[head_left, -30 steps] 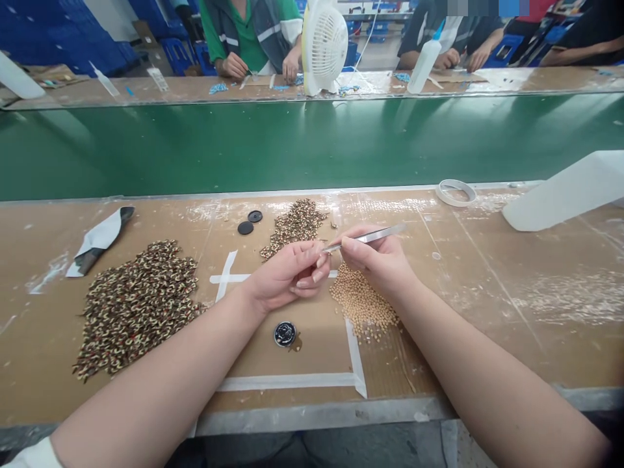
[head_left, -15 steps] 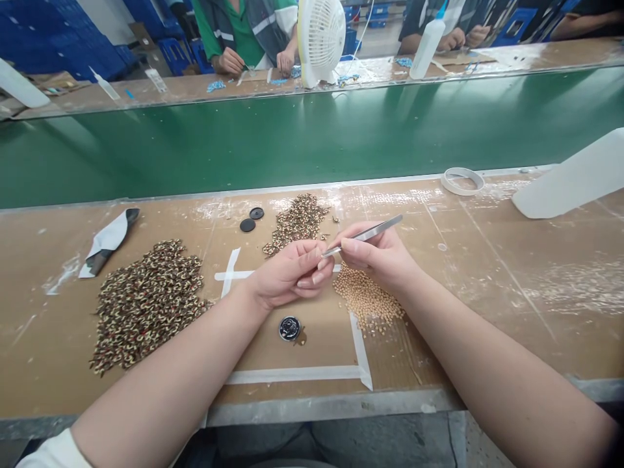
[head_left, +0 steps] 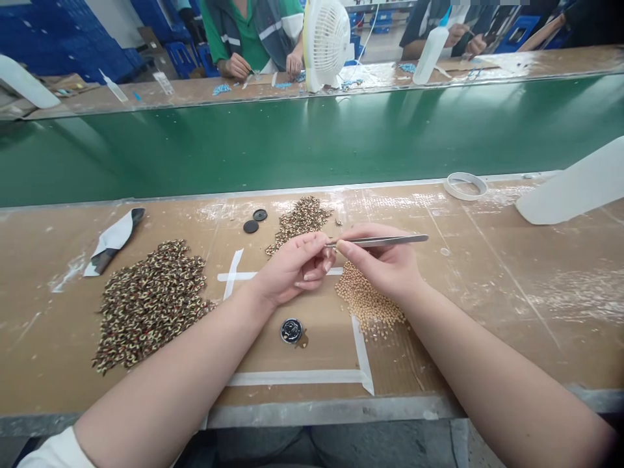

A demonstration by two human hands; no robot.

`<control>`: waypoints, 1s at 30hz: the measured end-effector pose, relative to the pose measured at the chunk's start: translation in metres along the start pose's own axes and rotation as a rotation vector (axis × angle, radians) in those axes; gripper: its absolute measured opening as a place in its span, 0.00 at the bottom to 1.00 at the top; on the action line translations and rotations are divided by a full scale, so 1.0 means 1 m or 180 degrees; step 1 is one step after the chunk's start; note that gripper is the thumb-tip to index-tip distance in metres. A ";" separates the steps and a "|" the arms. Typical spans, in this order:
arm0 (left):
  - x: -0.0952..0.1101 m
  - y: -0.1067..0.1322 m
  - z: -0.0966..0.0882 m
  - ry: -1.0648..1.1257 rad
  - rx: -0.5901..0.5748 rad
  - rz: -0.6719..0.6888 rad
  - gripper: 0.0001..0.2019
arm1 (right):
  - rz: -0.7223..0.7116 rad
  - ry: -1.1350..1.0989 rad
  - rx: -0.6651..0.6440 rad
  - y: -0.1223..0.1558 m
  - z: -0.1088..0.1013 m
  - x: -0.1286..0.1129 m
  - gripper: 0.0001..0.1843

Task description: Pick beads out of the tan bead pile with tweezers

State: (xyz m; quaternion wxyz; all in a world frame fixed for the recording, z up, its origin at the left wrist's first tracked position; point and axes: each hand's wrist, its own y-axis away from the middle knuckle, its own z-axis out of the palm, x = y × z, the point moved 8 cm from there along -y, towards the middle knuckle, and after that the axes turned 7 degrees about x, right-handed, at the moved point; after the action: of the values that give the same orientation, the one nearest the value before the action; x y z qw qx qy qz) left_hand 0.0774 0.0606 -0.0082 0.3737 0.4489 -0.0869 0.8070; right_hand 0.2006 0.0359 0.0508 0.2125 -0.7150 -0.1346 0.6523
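Observation:
My right hand point(head_left: 383, 260) pinches a pair of metal tweezers point(head_left: 397, 241), its blunt end pointing right and its tips at my left fingertips. My left hand point(head_left: 302, 265) is closed in a pinch right at those tips; whatever sits between thumb and finger is too small to make out. Below the hands lies a small round tin point(head_left: 291, 331) with something black and shiny in it. Under my right hand spreads a pile of tan beads point(head_left: 370, 302). Behind my left hand is a smaller heap of patterned pieces point(head_left: 303, 218).
A large heap of dark-and-cream pieces point(head_left: 151, 302) lies left. Two black discs point(head_left: 251, 226), a tape ring point(head_left: 467, 186), a white bottle point(head_left: 575, 185) and a black-and-white wrapper point(head_left: 116, 242) rest around. Beyond the green belt point(head_left: 273, 143) stand a fan point(head_left: 325, 45) and people working.
The tweezers have swung from slanting upward to nearly level, their blunt end lower and further right. Both hands stay together. The whole view has shifted slightly.

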 end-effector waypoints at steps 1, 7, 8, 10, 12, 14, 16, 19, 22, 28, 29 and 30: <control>0.000 0.000 -0.001 0.0013 0.0009 0.0020 0.15 | -0.0052 0.0031 0.0010 0.000 0.000 -0.001 0.03; 0.001 -0.001 -0.005 0.0007 0.0146 0.0020 0.15 | -0.0288 0.0259 0.0038 0.000 -0.002 -0.005 0.03; 0.001 -0.001 -0.005 0.0005 0.0169 0.0026 0.14 | -0.0289 0.0313 0.0046 0.000 -0.002 -0.005 0.03; 0.002 -0.001 -0.006 -0.0011 0.0220 0.0038 0.14 | -0.0273 0.0395 0.0066 0.000 -0.003 -0.005 0.03; 0.003 -0.002 -0.007 -0.0033 0.0266 0.0037 0.14 | -0.0249 0.0454 0.0076 0.001 -0.003 -0.004 0.03; 0.003 -0.003 -0.008 -0.0028 0.0300 0.0033 0.13 | -0.0190 0.0483 0.0111 0.001 -0.004 -0.003 0.03; 0.002 -0.003 -0.009 0.0007 0.0319 0.0029 0.13 | -0.0063 0.0487 0.0220 0.000 -0.007 0.001 0.04; 0.003 -0.003 -0.009 0.0045 0.0351 0.0024 0.12 | 0.0179 0.0411 0.0510 -0.001 -0.015 0.008 0.05; 0.003 -0.002 -0.009 0.0053 0.0379 0.0008 0.12 | 0.0336 0.0351 0.0739 -0.002 -0.020 0.014 0.05; 0.002 -0.003 -0.009 0.0041 0.0367 -0.0016 0.12 | 0.0347 0.0308 0.0650 -0.002 -0.018 0.011 0.04; 0.002 -0.003 -0.009 0.0036 0.0352 -0.0021 0.12 | 0.0353 0.0303 0.0603 -0.002 -0.016 0.011 0.05; 0.001 -0.003 -0.008 0.0035 0.0337 -0.0024 0.13 | 0.0371 0.0289 0.0557 -0.002 -0.015 0.011 0.05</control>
State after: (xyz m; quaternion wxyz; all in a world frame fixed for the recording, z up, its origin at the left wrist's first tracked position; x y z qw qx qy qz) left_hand 0.0734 0.0672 -0.0124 0.3530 0.4639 -0.0403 0.8115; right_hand 0.2172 0.0412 0.0432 0.2416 -0.7292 -0.0255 0.6398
